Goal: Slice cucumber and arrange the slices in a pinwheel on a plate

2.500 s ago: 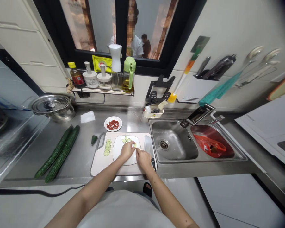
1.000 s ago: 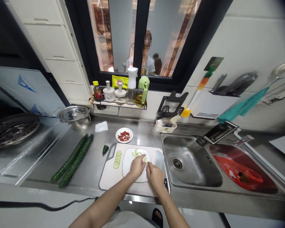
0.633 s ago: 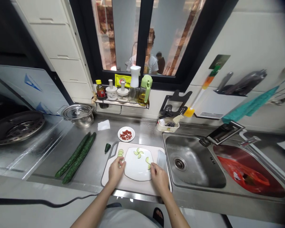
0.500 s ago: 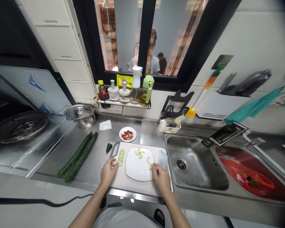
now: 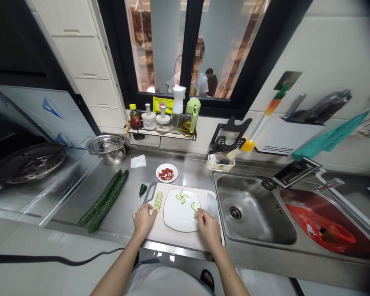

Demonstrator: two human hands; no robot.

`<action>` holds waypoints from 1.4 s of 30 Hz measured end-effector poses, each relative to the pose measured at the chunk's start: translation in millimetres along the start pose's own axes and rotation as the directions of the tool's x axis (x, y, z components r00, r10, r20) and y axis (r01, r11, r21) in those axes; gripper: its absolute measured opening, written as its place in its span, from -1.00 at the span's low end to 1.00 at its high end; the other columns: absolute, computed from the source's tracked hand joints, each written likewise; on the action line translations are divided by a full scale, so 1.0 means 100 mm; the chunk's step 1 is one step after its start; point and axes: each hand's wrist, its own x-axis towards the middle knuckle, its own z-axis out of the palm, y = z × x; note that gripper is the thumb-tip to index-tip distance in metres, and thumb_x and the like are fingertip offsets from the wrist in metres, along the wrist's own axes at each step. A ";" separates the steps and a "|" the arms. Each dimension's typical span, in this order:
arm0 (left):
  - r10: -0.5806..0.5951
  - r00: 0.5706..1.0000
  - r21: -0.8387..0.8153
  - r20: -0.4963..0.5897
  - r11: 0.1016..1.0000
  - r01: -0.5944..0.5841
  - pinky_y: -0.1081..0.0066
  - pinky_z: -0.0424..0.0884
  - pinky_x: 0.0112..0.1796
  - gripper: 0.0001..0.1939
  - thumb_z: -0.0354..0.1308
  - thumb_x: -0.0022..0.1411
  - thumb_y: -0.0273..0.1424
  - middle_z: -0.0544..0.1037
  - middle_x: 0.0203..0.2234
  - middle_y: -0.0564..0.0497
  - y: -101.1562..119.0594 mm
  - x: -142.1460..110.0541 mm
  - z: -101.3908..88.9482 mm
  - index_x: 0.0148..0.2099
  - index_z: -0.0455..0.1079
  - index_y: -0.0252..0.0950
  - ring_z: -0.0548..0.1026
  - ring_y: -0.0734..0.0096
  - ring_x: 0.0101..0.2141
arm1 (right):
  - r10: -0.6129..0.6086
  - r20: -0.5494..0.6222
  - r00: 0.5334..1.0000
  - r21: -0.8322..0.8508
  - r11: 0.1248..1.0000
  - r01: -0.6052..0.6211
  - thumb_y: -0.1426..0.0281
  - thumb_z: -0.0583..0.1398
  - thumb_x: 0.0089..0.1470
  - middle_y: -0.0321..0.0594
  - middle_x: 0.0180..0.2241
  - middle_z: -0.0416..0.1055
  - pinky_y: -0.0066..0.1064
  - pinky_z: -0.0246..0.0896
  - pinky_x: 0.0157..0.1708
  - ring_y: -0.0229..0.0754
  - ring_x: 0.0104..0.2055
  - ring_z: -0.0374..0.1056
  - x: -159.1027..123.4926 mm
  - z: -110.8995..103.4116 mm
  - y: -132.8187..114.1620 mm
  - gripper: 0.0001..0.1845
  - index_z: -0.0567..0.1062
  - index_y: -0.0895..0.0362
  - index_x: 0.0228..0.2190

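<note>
- Okay, steel countertop (image 5: 117, 226) runs across the view; pale cutting board (image 5: 172, 242) sits at its front edge.
- White plate (image 5: 181, 218) lies on the board; some cut cucumber pieces (image 5: 181, 198) are arranged near its far edge, more by its right edge.
- Row of cucumber slices (image 5: 159, 199), overlapping, on the board left of the plate.
- Left hand (image 5: 144, 218): fingers bent, at the near end of the row; cannot tell whether it grips a slice.
- Right hand (image 5: 208, 226): thumb and fingers bunched at the plate's right edge, beside a cut piece; cannot tell if anything is pinched.
- Left of the board: cucumber stub (image 5: 143, 189), then two whole cucumbers (image 5: 106, 201) side by side.
- Behind: small dish (image 5: 175, 169) of red bits, white sheet (image 5: 138, 161), lidded pot (image 5: 107, 154).
- Right: sink (image 5: 249, 226), red bag (image 5: 326, 232) in its far-right basin.
- Back wall: rack (image 5: 160, 133) of bottles and jars under a dark window frame (image 5: 192, 49); people show in the glass.
- Knife blade (image 5: 211, 203) partly visible; right hand covers the rest.
- Stove (image 5: 27, 162) cut off at left; red bag's contents unclear; fingertips too small to read.
</note>
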 end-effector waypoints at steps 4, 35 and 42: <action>-0.031 1.000 -0.016 -0.005 0.999 0.030 0.16 0.13 -0.04 -0.79 0.06 0.16 -0.23 0.53 -0.28 -0.03 -0.01 0.01 0.06 -0.23 0.38 -0.22 0.45 0.18 -0.18 | 0.010 0.003 1.000 -0.007 1.000 -0.010 0.25 -0.10 0.21 -0.12 -0.23 0.54 -0.45 0.18 -0.25 -0.14 -0.20 0.44 -0.04 0.02 0.01 -0.53 0.52 0.10 -0.11; 0.349 0.935 -0.866 0.066 0.486 -0.120 0.53 0.30 -0.46 -0.72 0.29 -0.08 -0.24 0.46 -0.57 0.07 0.81 -0.20 -0.87 -0.41 0.36 -0.33 0.42 0.51 -0.52 | -0.206 -0.052 0.977 0.709 0.681 0.181 0.19 0.15 0.03 -0.13 -0.23 0.50 -0.41 0.27 -0.27 -0.18 -0.19 0.38 0.25 -0.34 -1.01 -0.65 0.50 0.13 -0.20; 0.390 0.913 -0.868 0.118 0.487 -0.096 0.51 0.27 -0.41 -0.70 0.30 -0.09 -0.23 0.44 -0.57 0.08 0.88 -0.21 -0.81 -0.41 0.35 -0.33 0.39 0.52 -0.50 | -0.253 -0.065 0.965 0.689 0.689 0.226 0.24 0.13 0.06 -0.18 -0.27 0.48 -0.42 0.24 -0.24 -0.20 -0.18 0.36 0.26 -0.26 -1.01 -0.75 0.50 0.13 -0.33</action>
